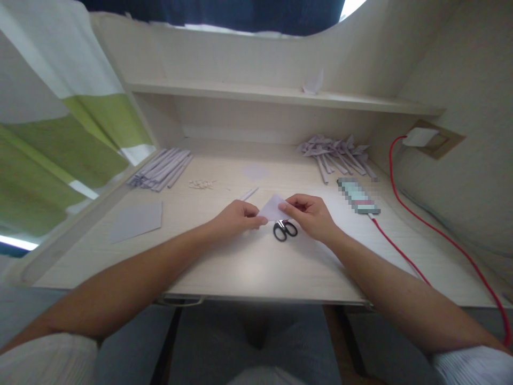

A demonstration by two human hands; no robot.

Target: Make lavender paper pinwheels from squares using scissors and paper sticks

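A small piece of white paper [271, 207], folded to a point at the top, is held between my two hands above the desk. My left hand [238, 218] pinches its left corner, and the thumb and fingers of my right hand [308, 215] grip its right side. Black-handled scissors [285, 230] lie right beneath the paper, their blades mostly hidden by it. Just beyond my left hand, a thin rolled paper stick [249, 193] rests on the desk, its near end hidden by the hand.
Rolled paper tubes [164, 168] are heaped at the left, near small pale bits [201, 184] and paper sheets [138, 220]. Paper pinwheel-like pieces on sticks [336, 152] lie back right. A phone [358, 196] charges on a red cable [395, 243]. A shelf [256, 93] runs above.
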